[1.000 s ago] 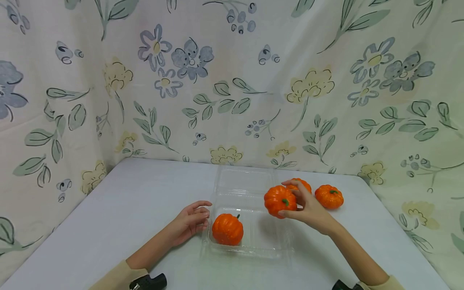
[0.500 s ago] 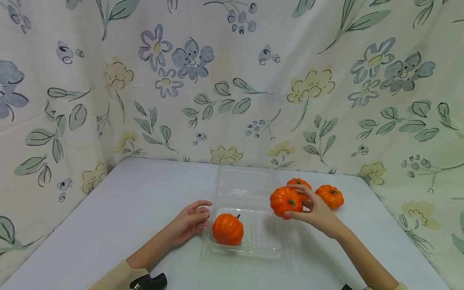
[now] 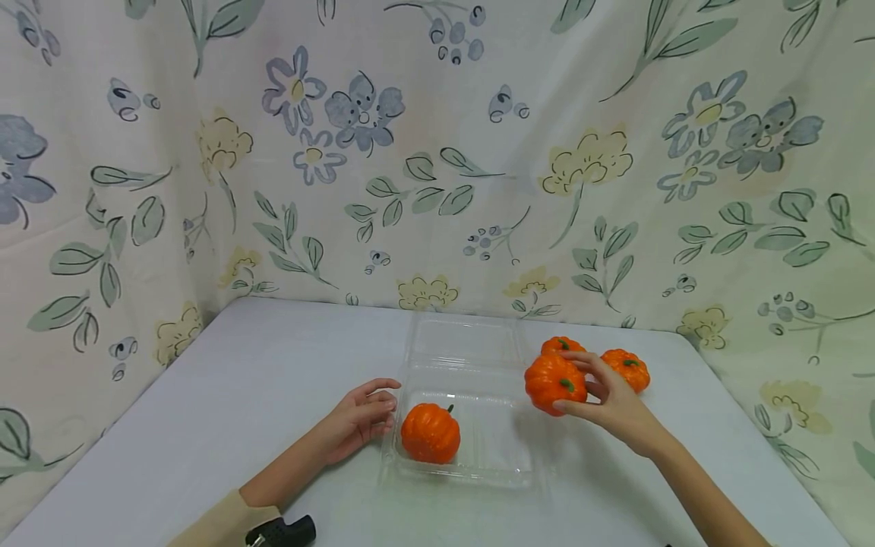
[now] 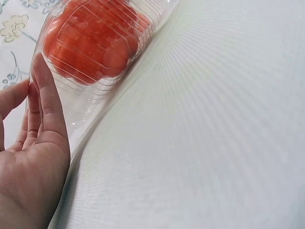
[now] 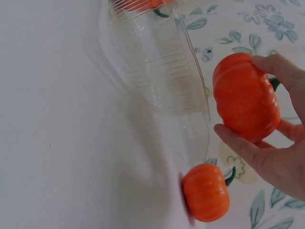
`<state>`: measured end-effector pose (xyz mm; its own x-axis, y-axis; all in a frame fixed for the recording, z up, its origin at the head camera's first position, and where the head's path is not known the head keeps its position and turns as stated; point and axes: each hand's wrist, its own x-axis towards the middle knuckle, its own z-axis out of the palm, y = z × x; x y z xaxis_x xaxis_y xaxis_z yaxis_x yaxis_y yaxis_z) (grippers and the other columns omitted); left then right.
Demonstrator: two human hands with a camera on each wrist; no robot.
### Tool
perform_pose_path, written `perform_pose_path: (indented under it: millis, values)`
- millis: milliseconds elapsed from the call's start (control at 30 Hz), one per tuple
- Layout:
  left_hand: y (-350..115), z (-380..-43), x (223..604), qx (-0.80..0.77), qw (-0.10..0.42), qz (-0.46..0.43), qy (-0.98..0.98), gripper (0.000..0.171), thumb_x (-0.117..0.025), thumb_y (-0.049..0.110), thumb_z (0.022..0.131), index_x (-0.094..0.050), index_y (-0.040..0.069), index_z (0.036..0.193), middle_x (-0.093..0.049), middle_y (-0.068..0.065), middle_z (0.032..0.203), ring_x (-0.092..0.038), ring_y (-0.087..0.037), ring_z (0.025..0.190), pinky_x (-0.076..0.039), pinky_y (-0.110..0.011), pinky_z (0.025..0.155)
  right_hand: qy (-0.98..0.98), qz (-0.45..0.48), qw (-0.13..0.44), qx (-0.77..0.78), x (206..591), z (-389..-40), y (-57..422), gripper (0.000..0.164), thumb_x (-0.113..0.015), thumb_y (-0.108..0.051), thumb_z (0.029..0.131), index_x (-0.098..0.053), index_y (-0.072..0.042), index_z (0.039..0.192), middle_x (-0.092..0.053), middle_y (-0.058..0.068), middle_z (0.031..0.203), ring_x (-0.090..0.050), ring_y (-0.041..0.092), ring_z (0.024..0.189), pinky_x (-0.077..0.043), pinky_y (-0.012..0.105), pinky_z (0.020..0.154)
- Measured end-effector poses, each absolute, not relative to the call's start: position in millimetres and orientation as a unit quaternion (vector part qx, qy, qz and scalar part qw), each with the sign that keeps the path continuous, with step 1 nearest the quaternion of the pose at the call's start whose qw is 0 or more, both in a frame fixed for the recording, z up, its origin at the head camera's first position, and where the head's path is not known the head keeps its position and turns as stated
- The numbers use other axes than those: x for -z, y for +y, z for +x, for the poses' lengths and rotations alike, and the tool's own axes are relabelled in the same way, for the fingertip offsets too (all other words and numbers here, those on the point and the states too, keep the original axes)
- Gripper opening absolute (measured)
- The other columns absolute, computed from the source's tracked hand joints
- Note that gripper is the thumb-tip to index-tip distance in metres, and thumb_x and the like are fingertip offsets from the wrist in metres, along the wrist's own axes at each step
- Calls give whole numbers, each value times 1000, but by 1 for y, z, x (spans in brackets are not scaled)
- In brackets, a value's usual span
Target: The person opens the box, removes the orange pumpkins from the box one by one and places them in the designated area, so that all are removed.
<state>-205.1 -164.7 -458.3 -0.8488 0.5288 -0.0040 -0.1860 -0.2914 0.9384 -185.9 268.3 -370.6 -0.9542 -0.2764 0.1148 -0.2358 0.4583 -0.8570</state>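
My right hand (image 3: 618, 406) grips a small orange pumpkin (image 3: 552, 386) with a green stem, thumb and fingers on opposite sides. It is held up off the table near the right edge of a clear plastic clamshell container (image 3: 488, 475). Another orange pumpkin (image 3: 430, 433) sits inside at the container's front left. Beside the left wall is my left hand (image 3: 358, 422), and in the left wrist view its nearly straight fingers (image 4: 50, 105) rest along the clear plastic. The container's lid (image 3: 466, 340) lies folded open toward the back.
Behind the held pumpkin, a partly covered pumpkin (image 3: 562, 344) stands on the white table (image 3: 273, 365). One more pumpkin (image 3: 629, 370) sits to its right, partly behind my right hand. A floral curtain (image 3: 437, 251) hangs along the back and sides.
My right hand has moved right with the pumpkin, from over the container to its right edge. My left hand and the pumpkin inside have stayed in place.
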Motion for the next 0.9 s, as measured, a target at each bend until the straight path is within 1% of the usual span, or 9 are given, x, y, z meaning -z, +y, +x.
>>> perform_pose_path:
  millis: [100, 167, 233, 400, 467, 600, 733, 800, 900]
  values:
    - [-165, -205, 458, -789, 227, 153, 551, 28, -53, 5, 109, -48, 9, 136, -64, 4, 100, -65, -7, 80, -60, -20, 80, 854, -147, 22, 498, 372, -185, 272, 68, -81, -19, 94, -46, -10, 151, -47, 26, 153, -55, 52, 133, -58, 25, 92]
    - [-165, -205, 458, -789, 227, 152, 550, 28, -53, 5, 109, -48, 9, 136, -64, 4, 100, -65, -7, 80, -60, -20, 80, 859, -141, 21, 492, 372, -185, 274, 67, -81, -20, 94, -46, -9, 151, -47, 27, 152, -56, 52, 132, -58, 24, 92]
    - [-164, -205, 458, -789, 226, 151, 550, 28, -53, 5, 109, -48, 9, 135, -64, 3, 100, -65, -7, 80, -60, -20, 80, 865, -134, 19, 483, 373, -184, 277, 66, -81, -22, 95, -47, -10, 150, -47, 27, 153, -55, 52, 133, -59, 29, 95]
    - [-164, -204, 458, -789, 226, 150, 551, 28, -53, 4, 109, -48, 9, 135, -63, 3, 100, -65, -7, 80, -60, -20, 80, 876, -116, 18, 467, 377, -181, 284, 66, -80, -24, 96, -46, -11, 150, -45, 28, 155, -52, 54, 136, -58, 47, 101]
    - [-164, -204, 458, -788, 226, 149, 553, 28, -53, 4, 109, -48, 9, 136, -63, 3, 101, -65, -8, 80, -60, -20, 80, 877, -111, 20, 466, 378, -181, 287, 67, -80, -24, 96, -45, -10, 151, -45, 28, 155, -51, 55, 137, -58, 48, 101]
    - [-164, -204, 457, -786, 226, 148, 556, 30, -53, 5, 109, -46, 7, 138, -63, 3, 101, -65, -8, 80, -60, -20, 80, 877, -103, 21, 469, 381, -181, 291, 69, -79, -24, 96, -43, -8, 153, -46, 28, 153, -51, 55, 138, -60, 42, 99]
    - [-164, -204, 457, -784, 225, 149, 559, 32, -53, 5, 109, -45, 5, 139, -63, 4, 100, -65, -7, 80, -60, -20, 79, 876, -99, 21, 472, 383, -181, 294, 69, -79, -23, 96, -43, -6, 152, -47, 28, 153, -53, 53, 137, -60, 28, 92]
    - [-164, -204, 456, -784, 224, 149, 559, 32, -53, 5, 109, -45, 4, 139, -63, 4, 100, -65, -7, 80, -60, -19, 79, 877, -96, 21, 471, 384, -182, 295, 69, -79, -24, 96, -43, -5, 152, -47, 29, 153, -54, 51, 135, -58, 23, 89]
    - [-164, -204, 456, -785, 224, 149, 559, 30, -53, 5, 109, -46, 6, 138, -63, 4, 100, -65, -7, 80, -60, -19, 79, 880, -87, 22, 466, 386, -183, 296, 68, -78, -25, 97, -43, -4, 152, -47, 29, 153, -56, 47, 132, -56, 21, 86]
